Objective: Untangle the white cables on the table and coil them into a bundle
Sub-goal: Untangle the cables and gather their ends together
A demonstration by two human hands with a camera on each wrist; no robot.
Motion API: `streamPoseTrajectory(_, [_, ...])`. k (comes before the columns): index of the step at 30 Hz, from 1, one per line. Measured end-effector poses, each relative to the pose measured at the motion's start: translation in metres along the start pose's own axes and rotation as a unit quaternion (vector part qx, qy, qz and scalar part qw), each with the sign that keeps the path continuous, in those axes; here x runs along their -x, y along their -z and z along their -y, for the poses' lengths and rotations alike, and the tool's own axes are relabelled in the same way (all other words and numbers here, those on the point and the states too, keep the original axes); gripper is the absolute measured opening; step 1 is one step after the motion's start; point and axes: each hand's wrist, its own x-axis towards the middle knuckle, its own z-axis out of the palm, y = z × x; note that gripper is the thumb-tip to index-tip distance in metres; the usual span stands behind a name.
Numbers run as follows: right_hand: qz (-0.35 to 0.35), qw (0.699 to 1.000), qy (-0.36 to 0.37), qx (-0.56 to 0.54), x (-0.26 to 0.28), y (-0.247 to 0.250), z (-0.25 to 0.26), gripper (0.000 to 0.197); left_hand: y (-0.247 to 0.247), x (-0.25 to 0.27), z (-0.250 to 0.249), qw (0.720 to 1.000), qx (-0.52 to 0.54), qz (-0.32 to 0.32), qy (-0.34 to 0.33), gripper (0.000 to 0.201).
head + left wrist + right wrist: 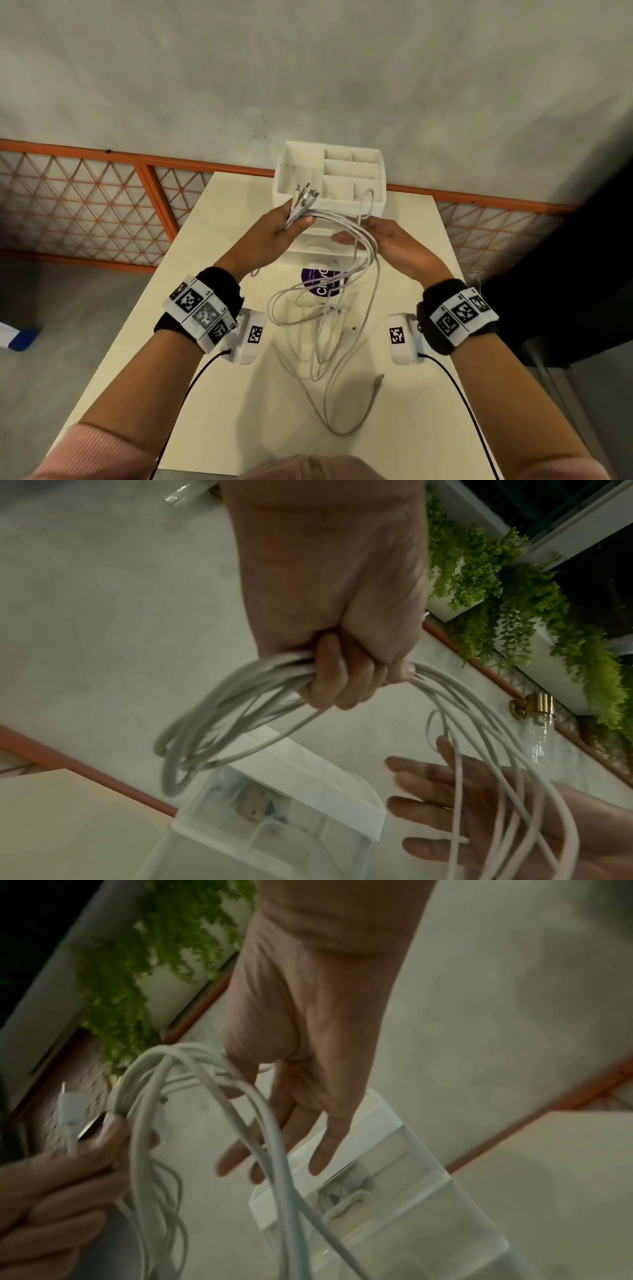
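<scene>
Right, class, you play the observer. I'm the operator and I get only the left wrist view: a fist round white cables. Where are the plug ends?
Observer: In the head view the plug ends stick out in a bunch above the left hand.
Operator: And where does the rest of the cabling go?
Observer: The white cables pass over the open right hand, then hang down in loose loops onto the table.
Operator: Is any end free?
Observer: Yes, a loose plug lies on the table, to the right of the loops.
</scene>
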Motion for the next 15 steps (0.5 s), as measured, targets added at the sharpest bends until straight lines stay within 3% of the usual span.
streamPoseTrajectory(4, [0.022,0.997,-0.015,-0.078,0.005,-0.004,-0.004,0.038,0.005,0.005,0.006,0.999,-0.018,-0.029,0.008,0.009])
streamPoseTrajectory(7, [0.007,0.994,0.015,-0.104,0.009,-0.002,-0.01,0.02,0.009,0.008,0.012,0.999,-0.011,-0.047,0.021,0.006])
streamPoseTrajectory(9, [-0.026,0.993,0.027,-0.11,0.009,0.003,-0.018,0.014,0.012,0.009,0.012,0.998,-0.005,-0.065,0.023,0.012])
streamPoseTrajectory(13, [-0.134,0.989,0.043,0.037,0.019,0.012,-0.034,0.018,0.018,0.008,0.009,0.992,-0.008,-0.126,0.013,0.002])
streamPoseTrajectory(15, [-0.203,0.977,0.048,0.054,0.027,0.019,-0.041,0.02,0.022,0.005,0.011,0.987,-0.018,-0.157,0.013,0.004])
